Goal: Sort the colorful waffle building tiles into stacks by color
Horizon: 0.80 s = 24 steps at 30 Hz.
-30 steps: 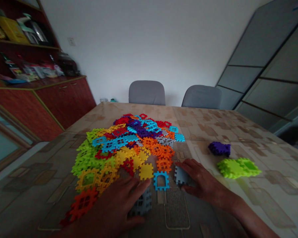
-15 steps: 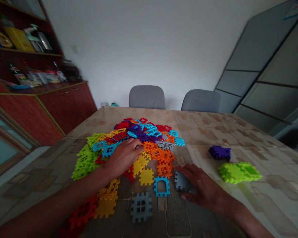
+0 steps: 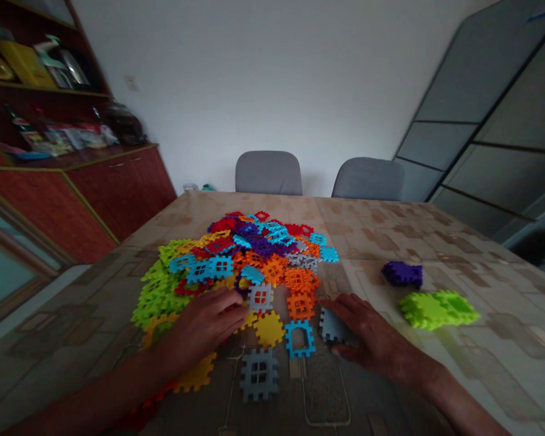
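Observation:
My left hand (image 3: 215,318) reaches over the front of a heap of interlocking toothed plastic tiles, its fingers curled together. At its fingertips is a light grey window tile (image 3: 260,297), with part of the grip hidden behind the fingers. My right hand (image 3: 363,327) holds a plain grey tile (image 3: 330,325) against the table, fingers over the far side and thumb at the near side. Between the hands lie a yellow tile (image 3: 269,329) and a blue frame tile (image 3: 300,338). Closer to me lies a darker grey window tile (image 3: 260,375).
The mixed heap (image 3: 258,245) spreads over the table's middle left, with green tiles (image 3: 157,290) at its left side. On the right sit a purple stack (image 3: 403,274) and a lime green stack (image 3: 438,309). Two grey chairs (image 3: 269,172) stand behind the table.
My left hand went forward into the heap, then came back toward me. A light grey window tile now shows beside its fingertips, and nearby tiles have shifted. My right hand stays put.

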### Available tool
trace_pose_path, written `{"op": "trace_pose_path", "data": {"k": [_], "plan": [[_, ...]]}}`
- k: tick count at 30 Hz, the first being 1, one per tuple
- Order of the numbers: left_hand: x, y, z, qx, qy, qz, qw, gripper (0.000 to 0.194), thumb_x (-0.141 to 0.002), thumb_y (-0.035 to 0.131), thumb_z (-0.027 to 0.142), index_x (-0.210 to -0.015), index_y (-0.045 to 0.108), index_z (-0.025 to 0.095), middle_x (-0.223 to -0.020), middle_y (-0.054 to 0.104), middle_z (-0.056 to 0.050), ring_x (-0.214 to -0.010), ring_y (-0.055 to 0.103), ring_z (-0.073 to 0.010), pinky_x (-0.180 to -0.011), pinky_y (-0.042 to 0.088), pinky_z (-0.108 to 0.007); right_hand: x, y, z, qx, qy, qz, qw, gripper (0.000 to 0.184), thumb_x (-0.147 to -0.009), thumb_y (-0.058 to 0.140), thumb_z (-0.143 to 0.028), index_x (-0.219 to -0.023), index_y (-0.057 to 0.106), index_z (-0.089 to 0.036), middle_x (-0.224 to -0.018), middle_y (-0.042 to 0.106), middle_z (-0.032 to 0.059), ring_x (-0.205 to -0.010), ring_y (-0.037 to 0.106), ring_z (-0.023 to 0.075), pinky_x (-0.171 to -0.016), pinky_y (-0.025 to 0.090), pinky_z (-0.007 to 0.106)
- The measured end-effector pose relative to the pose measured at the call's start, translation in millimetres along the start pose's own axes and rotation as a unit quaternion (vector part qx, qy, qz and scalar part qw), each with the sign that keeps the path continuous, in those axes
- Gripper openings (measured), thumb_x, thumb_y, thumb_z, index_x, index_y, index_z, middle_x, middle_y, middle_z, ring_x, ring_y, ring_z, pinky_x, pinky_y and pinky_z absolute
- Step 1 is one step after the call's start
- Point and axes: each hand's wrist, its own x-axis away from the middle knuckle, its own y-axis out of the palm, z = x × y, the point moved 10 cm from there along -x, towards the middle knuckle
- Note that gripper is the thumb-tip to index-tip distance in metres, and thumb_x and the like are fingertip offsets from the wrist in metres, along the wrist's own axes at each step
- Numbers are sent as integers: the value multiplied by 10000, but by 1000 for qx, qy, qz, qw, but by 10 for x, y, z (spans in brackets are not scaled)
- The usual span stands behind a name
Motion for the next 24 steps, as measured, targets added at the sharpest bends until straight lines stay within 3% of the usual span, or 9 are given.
{"op": "trace_pose_path", "data": {"k": [4,8,12,17,22,24], "plan": [[15,-7,-5,-15,6,-6,1000,263,-1057,455,263,-1093,713,228,-1100,709,-69,-994,645,-230,-882,509,-343,-6,18,28,3,4,-3,1000,645,-886,677,-368,-1475,475,-197,-1313,577,172,-1207,544,357,-1036,440,534],[-188,38,-14,-29,-20,-12,999,234,-1019,554,320,-1177,687,210,-1188,698,-98,-1078,619,-274,-939,498,-408,18,31,69,6,7,0,1000,709,-888,684,-403,-1521,420,-220,-1370,554,167,-1255,524,360,-1056,434,517],[-384,115,9,-36,-43,-19,998,334,-950,662,336,-1245,651,182,-1201,671,-119,-1115,585,-320,-964,477,-472,40,33,77,1,3,5,1000,723,-881,692,-400,-1526,410,-236,-1364,562,159,-1250,527,356,-1045,446,504],[-479,166,-11,-27,-61,-46,997,355,-853,752,344,-1163,693,182,-1075,660,-100,-1036,600,-310,-904,492,-434,34,16,50,-1,-1,8,1000,676,-868,701,-376,-1484,461,-233,-1340,575,151,-1224,545,352,-1030,454,499],[-509,179,-69,5,-78,-61,995,331,-799,749,292,-1110,704,188,-1061,651,-96,-1043,603,-305,-918,487,-417,9,5,38,3,7,1,1000,697,-844,717,-361,-1477,471,-203,-1315,590,171,-1208,554,369,-1017,458,502],[-489,165,-75,36,-76,-71,994,403,-774,750,260,-1166,680,199,-1089,656,-81,-1050,618,-282,-918,501,-388,8,-2,29,4,2,3,1000,682,-860,699,-378,-1477,469,-202,-1317,590,174,-1213,550,370,-1016,459,504]]}}
